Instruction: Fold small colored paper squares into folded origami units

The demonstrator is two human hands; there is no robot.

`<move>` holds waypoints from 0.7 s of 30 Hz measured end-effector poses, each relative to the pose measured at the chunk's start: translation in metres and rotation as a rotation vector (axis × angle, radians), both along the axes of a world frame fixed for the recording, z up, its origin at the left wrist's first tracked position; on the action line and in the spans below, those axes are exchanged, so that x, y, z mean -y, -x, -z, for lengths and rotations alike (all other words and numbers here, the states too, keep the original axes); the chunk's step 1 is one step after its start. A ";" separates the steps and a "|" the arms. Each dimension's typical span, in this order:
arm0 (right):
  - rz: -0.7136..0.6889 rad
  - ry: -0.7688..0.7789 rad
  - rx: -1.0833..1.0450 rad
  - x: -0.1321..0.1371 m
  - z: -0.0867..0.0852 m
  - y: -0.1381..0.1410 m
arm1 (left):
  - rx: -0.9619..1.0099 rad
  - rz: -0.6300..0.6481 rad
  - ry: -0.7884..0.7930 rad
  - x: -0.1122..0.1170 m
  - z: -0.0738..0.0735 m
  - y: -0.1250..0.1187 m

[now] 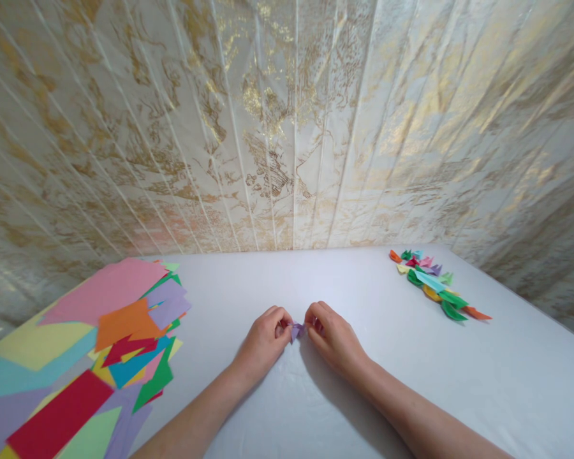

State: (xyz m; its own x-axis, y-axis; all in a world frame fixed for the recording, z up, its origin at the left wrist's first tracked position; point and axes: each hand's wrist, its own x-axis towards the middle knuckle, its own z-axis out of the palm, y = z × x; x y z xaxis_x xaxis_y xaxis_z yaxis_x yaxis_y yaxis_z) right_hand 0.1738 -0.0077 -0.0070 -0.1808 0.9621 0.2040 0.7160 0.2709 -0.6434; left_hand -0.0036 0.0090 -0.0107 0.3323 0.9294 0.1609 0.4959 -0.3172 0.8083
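Between my two hands is a small folded piece of purple paper (pixel 296 331), held just above or on the white table; I cannot tell which. My left hand (pixel 271 333) pinches its left side with thumb and fingertips. On the right side, my right hand (pixel 332 333) has its fingers curled and pinched at the paper's edge. The fingertips cover parts of the paper, so its full folded shape is hidden.
Loose sheets and cut pieces of coloured paper (pixel 76 408) lie heaped at the table's left. Several small folded paper figures (pixel 430 282) sit at the back right. A white and gold curtain (pixel 287 127) hangs behind the white table (pixel 249 280).
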 end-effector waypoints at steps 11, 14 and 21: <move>-0.089 -0.042 -0.060 0.000 0.002 0.002 | 0.004 0.030 0.002 -0.002 0.006 0.002; -0.113 -0.047 -0.074 0.001 0.003 0.004 | -0.006 0.040 0.001 -0.003 0.006 0.002; -0.103 -0.027 -0.054 0.001 0.001 0.005 | -0.007 0.055 -0.006 -0.005 0.006 0.003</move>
